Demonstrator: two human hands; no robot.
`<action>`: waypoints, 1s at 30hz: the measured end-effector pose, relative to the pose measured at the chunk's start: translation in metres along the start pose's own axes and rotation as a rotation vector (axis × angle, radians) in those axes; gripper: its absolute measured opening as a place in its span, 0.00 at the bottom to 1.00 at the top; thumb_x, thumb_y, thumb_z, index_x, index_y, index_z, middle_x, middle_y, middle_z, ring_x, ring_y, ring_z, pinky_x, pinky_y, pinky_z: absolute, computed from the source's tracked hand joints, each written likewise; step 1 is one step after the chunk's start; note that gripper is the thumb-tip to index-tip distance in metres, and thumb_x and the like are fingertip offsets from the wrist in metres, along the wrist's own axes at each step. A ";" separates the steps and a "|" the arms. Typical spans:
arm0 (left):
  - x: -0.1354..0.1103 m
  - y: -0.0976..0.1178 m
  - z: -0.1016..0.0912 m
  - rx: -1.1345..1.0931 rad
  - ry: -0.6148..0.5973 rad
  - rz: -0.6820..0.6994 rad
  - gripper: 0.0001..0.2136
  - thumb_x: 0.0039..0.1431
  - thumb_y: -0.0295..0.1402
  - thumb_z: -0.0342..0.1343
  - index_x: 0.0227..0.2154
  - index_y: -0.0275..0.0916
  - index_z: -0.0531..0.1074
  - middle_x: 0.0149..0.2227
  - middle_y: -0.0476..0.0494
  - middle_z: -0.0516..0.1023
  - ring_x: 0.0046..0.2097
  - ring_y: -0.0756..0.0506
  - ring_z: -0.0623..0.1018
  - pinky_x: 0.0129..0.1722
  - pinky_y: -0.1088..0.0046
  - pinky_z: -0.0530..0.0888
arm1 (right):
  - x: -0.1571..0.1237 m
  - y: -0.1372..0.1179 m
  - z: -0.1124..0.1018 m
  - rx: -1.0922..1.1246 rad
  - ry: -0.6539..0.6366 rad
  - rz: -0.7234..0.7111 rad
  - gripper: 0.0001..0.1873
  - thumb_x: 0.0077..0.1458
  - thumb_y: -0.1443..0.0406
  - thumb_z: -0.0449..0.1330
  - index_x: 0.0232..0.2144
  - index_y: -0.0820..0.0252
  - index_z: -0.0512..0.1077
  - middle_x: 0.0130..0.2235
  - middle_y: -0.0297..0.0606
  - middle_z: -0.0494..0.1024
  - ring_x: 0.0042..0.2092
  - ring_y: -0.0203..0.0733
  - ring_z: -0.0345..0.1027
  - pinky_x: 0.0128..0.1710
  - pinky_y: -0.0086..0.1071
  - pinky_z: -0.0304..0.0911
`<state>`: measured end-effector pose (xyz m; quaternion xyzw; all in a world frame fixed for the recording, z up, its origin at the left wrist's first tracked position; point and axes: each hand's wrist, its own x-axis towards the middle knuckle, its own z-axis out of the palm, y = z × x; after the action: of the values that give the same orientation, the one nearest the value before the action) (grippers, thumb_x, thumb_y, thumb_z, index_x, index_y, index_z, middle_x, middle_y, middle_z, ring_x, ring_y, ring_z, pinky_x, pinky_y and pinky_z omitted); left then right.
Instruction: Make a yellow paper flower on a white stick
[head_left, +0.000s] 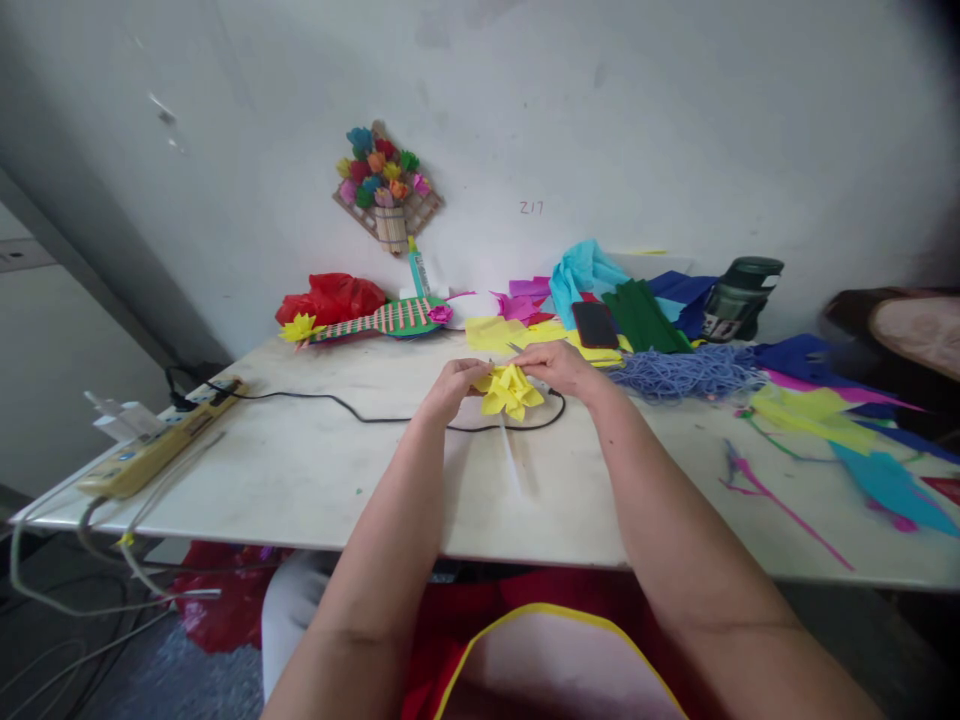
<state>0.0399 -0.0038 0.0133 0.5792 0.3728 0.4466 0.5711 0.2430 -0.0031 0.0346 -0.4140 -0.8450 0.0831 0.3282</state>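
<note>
A yellow paper flower [511, 392] with pointed petals is held up over the middle of the table, a thin white stem [512, 462] hanging below it. My left hand [454, 386] pinches the flower's left edge. At the upper right edge, the fingers of my right hand [556, 364] are closed on the petals. A thin pointed thing [514, 348] shows just behind my right fingertips; I cannot make out its kind. The fingertips are partly hidden by the petals.
A power strip [161, 440] sits at the left, its black cable [337, 402] running behind my hands. Behind lie a paper-covered lute shape [382, 320], a phone [595, 325] and coloured paper [645, 315]. Shredded blue paper [686, 375] and a dark bottle [741, 298] are at the right.
</note>
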 end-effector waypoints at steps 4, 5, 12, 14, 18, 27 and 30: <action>0.001 -0.001 -0.001 -0.077 -0.003 0.006 0.15 0.40 0.41 0.61 0.27 0.33 0.73 0.26 0.46 0.73 0.29 0.50 0.72 0.29 0.75 0.68 | 0.001 0.004 0.002 0.058 0.072 0.007 0.11 0.48 0.68 0.59 0.34 0.53 0.80 0.34 0.36 0.80 0.36 0.39 0.72 0.32 0.28 0.62; 0.001 -0.001 -0.002 -0.101 -0.022 0.013 0.14 0.40 0.40 0.60 0.28 0.33 0.73 0.27 0.46 0.73 0.29 0.50 0.72 0.29 0.75 0.68 | 0.001 0.004 0.002 0.075 0.089 0.005 0.11 0.48 0.68 0.59 0.33 0.54 0.80 0.34 0.36 0.80 0.36 0.39 0.72 0.33 0.28 0.62; -0.008 0.007 -0.002 -0.180 -0.211 0.083 0.22 0.34 0.28 0.61 0.39 0.36 0.73 0.30 0.48 0.74 0.29 0.52 0.72 0.27 0.78 0.64 | 0.001 0.007 0.002 0.205 0.205 -0.016 0.09 0.45 0.70 0.59 0.27 0.57 0.80 0.32 0.36 0.80 0.35 0.40 0.73 0.34 0.29 0.64; -0.011 0.009 -0.001 -0.177 -0.235 0.105 0.24 0.33 0.27 0.62 0.40 0.36 0.72 0.28 0.49 0.74 0.27 0.52 0.71 0.24 0.79 0.62 | 0.001 0.007 0.002 0.212 0.224 -0.015 0.09 0.44 0.70 0.58 0.26 0.58 0.79 0.31 0.35 0.80 0.35 0.40 0.73 0.34 0.29 0.65; -0.008 0.007 0.001 -0.195 -0.217 0.110 0.23 0.34 0.28 0.63 0.40 0.35 0.72 0.27 0.49 0.74 0.26 0.52 0.71 0.25 0.78 0.63 | 0.002 0.005 0.001 0.188 0.236 -0.014 0.09 0.44 0.71 0.58 0.24 0.58 0.79 0.30 0.34 0.79 0.35 0.40 0.73 0.34 0.29 0.65; 0.004 -0.005 0.000 -0.229 -0.057 0.048 0.18 0.46 0.48 0.58 0.26 0.34 0.70 0.22 0.46 0.72 0.25 0.50 0.72 0.27 0.75 0.67 | 0.002 0.004 0.006 0.146 0.251 -0.007 0.10 0.44 0.72 0.57 0.25 0.57 0.78 0.31 0.34 0.80 0.35 0.39 0.73 0.33 0.28 0.64; 0.000 0.000 0.000 -0.169 -0.023 0.036 0.18 0.43 0.47 0.60 0.23 0.34 0.70 0.20 0.47 0.71 0.24 0.51 0.72 0.27 0.75 0.67 | 0.003 0.004 0.008 0.161 0.252 -0.011 0.11 0.44 0.72 0.57 0.26 0.57 0.79 0.32 0.35 0.80 0.35 0.39 0.73 0.33 0.29 0.65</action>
<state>0.0403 -0.0034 0.0131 0.5408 0.3166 0.4798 0.6141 0.2389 0.0026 0.0283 -0.3889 -0.7899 0.0964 0.4642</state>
